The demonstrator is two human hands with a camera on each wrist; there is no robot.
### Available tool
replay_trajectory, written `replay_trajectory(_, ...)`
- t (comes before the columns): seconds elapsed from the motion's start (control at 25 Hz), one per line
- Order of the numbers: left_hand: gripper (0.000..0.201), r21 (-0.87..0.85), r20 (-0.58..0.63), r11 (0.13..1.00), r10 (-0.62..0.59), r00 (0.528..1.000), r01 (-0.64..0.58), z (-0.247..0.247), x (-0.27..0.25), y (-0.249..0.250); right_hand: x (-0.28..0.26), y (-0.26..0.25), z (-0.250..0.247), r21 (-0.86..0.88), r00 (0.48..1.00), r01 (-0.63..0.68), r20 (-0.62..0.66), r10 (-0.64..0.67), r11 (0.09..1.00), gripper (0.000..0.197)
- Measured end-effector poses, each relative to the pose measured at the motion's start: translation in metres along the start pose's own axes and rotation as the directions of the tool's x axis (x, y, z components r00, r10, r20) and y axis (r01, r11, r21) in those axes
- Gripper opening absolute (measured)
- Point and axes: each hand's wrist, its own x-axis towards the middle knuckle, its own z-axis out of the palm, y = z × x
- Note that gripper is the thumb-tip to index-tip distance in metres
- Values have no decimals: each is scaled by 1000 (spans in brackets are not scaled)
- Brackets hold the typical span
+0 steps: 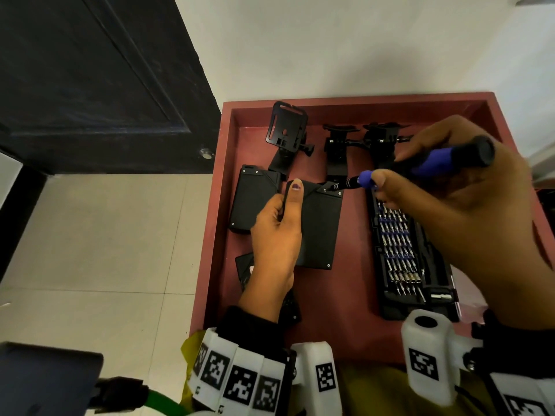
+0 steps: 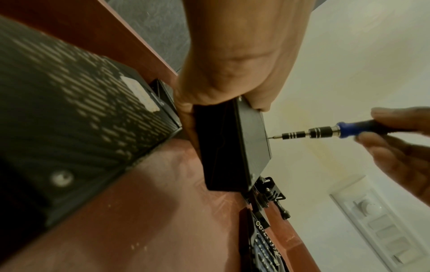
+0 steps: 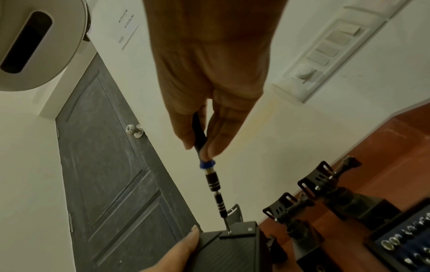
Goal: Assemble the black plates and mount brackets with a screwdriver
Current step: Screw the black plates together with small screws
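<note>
My left hand [image 1: 277,232] grips a black plate [image 1: 321,226] and holds it tilted above the red tray [image 1: 354,319], thumb along its left edge. My right hand [image 1: 459,187] holds a blue and black screwdriver [image 1: 432,163]. Its bit sits in a screw at the plate's top corner [image 3: 229,232], also visible from the left wrist [image 2: 270,137]. A second black plate [image 1: 252,199] lies flat at the left. Three black mount brackets [image 1: 288,127] [image 1: 338,145] [image 1: 381,139] stand along the tray's far side.
An open bit set case [image 1: 402,253] lies in the tray under my right hand. Another black piece [image 1: 244,267] lies near the left wrist. A dark door [image 1: 90,85] and tiled floor are to the left, a white wall behind.
</note>
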Motion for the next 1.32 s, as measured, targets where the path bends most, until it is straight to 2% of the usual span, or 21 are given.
replay_trajectory(0.12,50,7,5,1000,9,1000,-9,-1,1,0,-1,4,4,-74,992,-42,-126,32,996,33)
replay_trajectory(0.24,47,13,38,1000,-9,999,8,1,0,-1,-1,6,11,34,984,-34,-176,39,999,20)
replay_trajectory(0.4,46,14,57,999,-36,998,36,0,-1,-1,-2,1,15,178,996,-41,-72,55,983,14)
replay_trajectory(0.52,46,5,33,999,-40,999,40,-1,2,-3,-2,-3,9,79,995,-81,70,76,994,16)
replay_trajectory(0.6,48,3,4,1000,-31,1000,31,-1,2,-3,-1,-1,3,11,990,-99,98,97,995,20)
replay_trajectory(0.72,51,7,0,1000,-1,1000,1,-1,0,0,0,0,1,18,993,-110,30,110,994,16)
replay_trajectory(0.92,50,6,28,1000,-2,1000,2,-1,0,-1,-6,2,11,-83,979,-166,-137,154,983,40)
replay_trajectory(1.0,47,16,47,1000,12,999,-12,0,-1,-2,-7,3,13,-100,969,-177,-193,155,979,40)
replay_trajectory(1.16,48,40,75,999,12,997,-15,2,-1,-2,-1,5,16,64,972,-77,-215,89,995,20)
replay_trajectory(1.24,52,49,79,999,5,997,-9,2,-1,-1,0,2,16,156,983,-61,-165,87,986,17)
replay_trajectory(1.32,53,27,59,1000,-12,998,10,1,0,-2,-1,-1,15,153,990,-85,-101,101,985,17)
